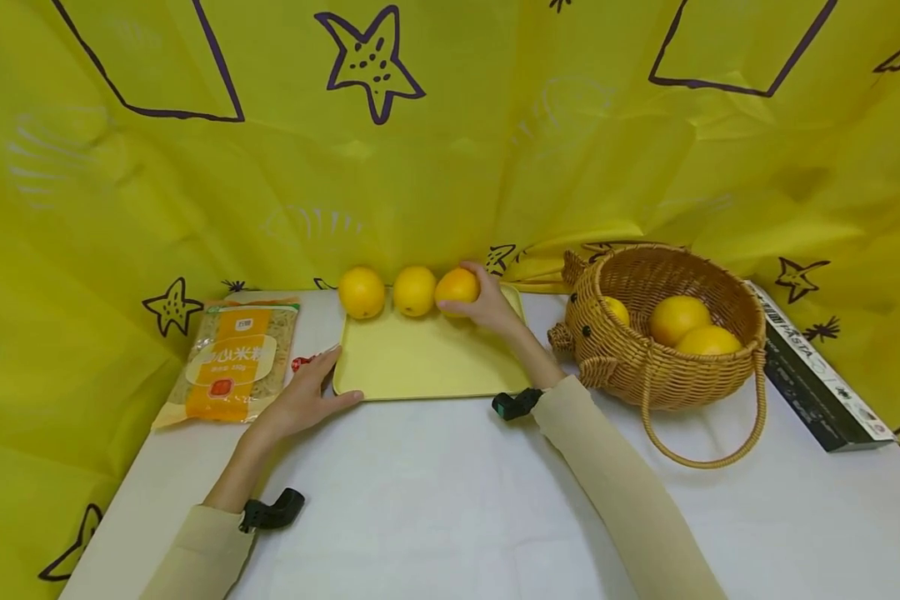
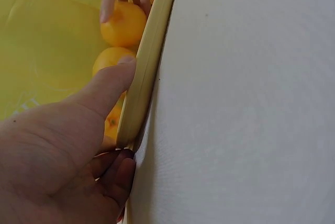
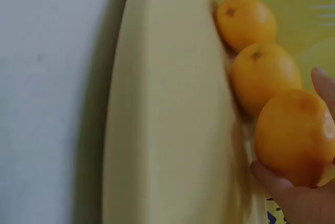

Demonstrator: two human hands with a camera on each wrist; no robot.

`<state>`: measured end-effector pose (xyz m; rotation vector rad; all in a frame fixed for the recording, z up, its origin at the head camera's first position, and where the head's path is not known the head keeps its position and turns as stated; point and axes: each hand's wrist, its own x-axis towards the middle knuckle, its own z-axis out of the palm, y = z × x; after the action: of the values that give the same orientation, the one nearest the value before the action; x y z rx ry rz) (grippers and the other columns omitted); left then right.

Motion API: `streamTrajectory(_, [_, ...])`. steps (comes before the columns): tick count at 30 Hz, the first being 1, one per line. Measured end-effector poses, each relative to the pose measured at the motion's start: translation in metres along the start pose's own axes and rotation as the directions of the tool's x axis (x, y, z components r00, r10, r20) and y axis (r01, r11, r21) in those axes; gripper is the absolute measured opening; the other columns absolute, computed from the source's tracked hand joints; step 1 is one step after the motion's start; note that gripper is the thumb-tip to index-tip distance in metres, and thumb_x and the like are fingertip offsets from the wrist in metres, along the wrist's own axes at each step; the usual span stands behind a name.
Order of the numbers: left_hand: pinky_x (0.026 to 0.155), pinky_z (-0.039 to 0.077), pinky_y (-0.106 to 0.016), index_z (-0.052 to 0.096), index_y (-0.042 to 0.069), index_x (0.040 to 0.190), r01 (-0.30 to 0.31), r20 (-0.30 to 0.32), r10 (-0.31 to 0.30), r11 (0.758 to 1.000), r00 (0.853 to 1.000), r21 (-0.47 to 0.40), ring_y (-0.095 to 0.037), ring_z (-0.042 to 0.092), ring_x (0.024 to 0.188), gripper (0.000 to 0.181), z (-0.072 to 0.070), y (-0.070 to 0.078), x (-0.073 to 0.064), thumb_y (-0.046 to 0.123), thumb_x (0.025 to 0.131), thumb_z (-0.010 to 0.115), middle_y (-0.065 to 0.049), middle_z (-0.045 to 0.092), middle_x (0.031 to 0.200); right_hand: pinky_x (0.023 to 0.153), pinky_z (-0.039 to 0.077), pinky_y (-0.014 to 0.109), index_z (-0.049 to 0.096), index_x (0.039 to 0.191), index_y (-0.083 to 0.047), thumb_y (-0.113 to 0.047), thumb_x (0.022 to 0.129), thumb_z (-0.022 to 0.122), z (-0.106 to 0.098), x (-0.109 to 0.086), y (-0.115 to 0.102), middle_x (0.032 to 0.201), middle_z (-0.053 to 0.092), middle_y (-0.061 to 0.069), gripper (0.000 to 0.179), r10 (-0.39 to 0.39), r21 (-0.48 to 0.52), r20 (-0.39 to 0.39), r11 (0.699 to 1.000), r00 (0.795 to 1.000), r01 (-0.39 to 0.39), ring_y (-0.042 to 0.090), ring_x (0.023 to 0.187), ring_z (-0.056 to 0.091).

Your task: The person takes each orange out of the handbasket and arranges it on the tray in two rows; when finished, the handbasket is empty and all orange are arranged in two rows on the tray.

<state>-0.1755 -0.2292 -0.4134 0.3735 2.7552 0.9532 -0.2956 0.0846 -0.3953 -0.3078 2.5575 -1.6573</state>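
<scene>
A shallow pale-yellow tray (image 1: 427,358) lies on the white table, with three oranges in a row along its far edge. My right hand (image 1: 492,307) holds the rightmost orange (image 1: 456,286), thumb on the near side and fingers around the far side. Left of it are the middle orange (image 1: 414,292) and the left orange (image 1: 362,292), which nothing touches. My left hand (image 1: 300,402) grips the tray's near left corner. In the left wrist view the thumb lies over the rim, and the other fingers curl at the corner, partly hidden.
At right stands a pig-shaped wicker basket (image 1: 675,387) with several oranges (image 1: 679,319), its handle lowered toward the front. A dark pasta box (image 1: 825,379) lies beyond it. At left lies a bag of rice noodles (image 1: 228,362). A yellow patterned cloth (image 1: 450,183) hangs behind.
</scene>
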Motion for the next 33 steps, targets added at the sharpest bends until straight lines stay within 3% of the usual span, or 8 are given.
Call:
streamTrajectory(4, [0.119, 0.017, -0.059, 0.016, -0.004, 0.153, -0.006, -0.001, 0.006, 1.000, 1.000, -0.010, -0.044, 0.017, 0.147, 0.096, -0.001, -0.001, 0.000, 0.047, 0.088, 0.067, -0.026, 0.018, 0.159, 0.106, 0.042, 0.046, 0.032, 0.144, -0.004, -0.025, 0.081, 0.078, 0.008, 0.011, 0.003, 0.145, 0.040, 0.020, 0.081, -0.032, -0.055, -0.008, 0.998, 0.999, 0.032, 0.033, 0.124, 0.048])
streamTrajectory(8, [0.119, 0.019, -0.058, 0.017, -0.004, 0.153, -0.012, -0.008, 0.011, 1.000, 1.000, -0.014, -0.044, 0.018, 0.147, 0.097, -0.001, -0.001, 0.001, 0.046, 0.088, 0.068, -0.027, 0.019, 0.159, 0.108, 0.040, 0.048, 0.030, 0.143, 0.000, -0.021, 0.080, 0.079, 0.009, 0.017, 0.002, 0.143, 0.040, 0.022, 0.083, -0.026, -0.051, -0.024, 0.998, 0.999, 0.024, 0.035, 0.124, 0.047])
streamTrajectory(15, [0.119, 0.017, -0.059, 0.017, -0.003, 0.153, -0.005, -0.005, 0.005, 1.000, 1.000, -0.011, -0.044, 0.017, 0.147, 0.096, -0.001, -0.001, 0.001, 0.047, 0.088, 0.067, -0.026, 0.018, 0.159, 0.105, 0.043, 0.050, 0.032, 0.148, -0.005, -0.016, 0.085, 0.072, 0.007, 0.022, 0.001, 0.148, 0.036, 0.020, 0.075, -0.031, -0.056, 0.016, 0.998, 0.999, 0.031, 0.036, 0.124, 0.046])
streamTrajectory(25, [0.119, 0.014, -0.061, 0.017, 0.000, 0.154, 0.015, -0.008, -0.015, 1.000, 1.000, -0.006, -0.045, 0.014, 0.148, 0.097, 0.000, -0.002, -0.001, 0.049, 0.087, 0.067, -0.025, 0.018, 0.160, 0.113, 0.036, 0.047, 0.017, 0.148, -0.002, -0.024, 0.085, 0.071, 0.009, 0.019, -0.003, 0.150, 0.030, 0.023, 0.085, 0.102, 0.002, 0.010, 0.995, 0.995, -0.102, 0.036, 0.133, 0.041])
streamTrajectory(29, [0.119, 0.015, -0.061, 0.017, -0.001, 0.154, 0.007, -0.008, -0.007, 1.000, 1.000, -0.013, -0.045, 0.014, 0.148, 0.096, 0.001, -0.001, -0.001, 0.049, 0.088, 0.067, -0.025, 0.018, 0.160, 0.117, 0.028, 0.052, 0.017, 0.151, -0.002, -0.033, 0.088, 0.069, 0.009, -0.002, -0.011, 0.154, 0.022, 0.025, 0.087, 0.045, -0.113, -0.069, 0.992, 0.997, -0.053, 0.039, 0.141, 0.028])
streamTrajectory(31, [0.119, 0.015, -0.061, 0.017, -0.001, 0.154, 0.004, -0.004, -0.004, 1.000, 1.000, -0.015, -0.045, 0.014, 0.148, 0.097, 0.001, -0.001, -0.001, 0.049, 0.088, 0.066, -0.025, 0.018, 0.160, 0.118, 0.025, 0.055, 0.017, 0.152, -0.003, -0.035, 0.089, 0.068, 0.008, -0.023, -0.020, 0.156, 0.016, 0.025, 0.087, -0.024, -0.178, -0.096, 0.984, 0.995, 0.006, 0.040, 0.145, 0.021])
streamTrajectory(33, [0.119, 0.015, -0.061, 0.017, -0.001, 0.154, 0.003, -0.006, -0.004, 1.000, 1.000, -0.013, -0.045, 0.015, 0.148, 0.096, -0.001, -0.002, -0.001, 0.049, 0.088, 0.066, -0.025, 0.018, 0.160, 0.118, 0.024, 0.058, 0.016, 0.153, -0.004, -0.033, 0.091, 0.067, 0.004, -0.053, -0.034, 0.158, 0.012, 0.024, 0.086, -0.095, -0.208, -0.075, 0.975, 0.993, 0.077, 0.040, 0.147, 0.017])
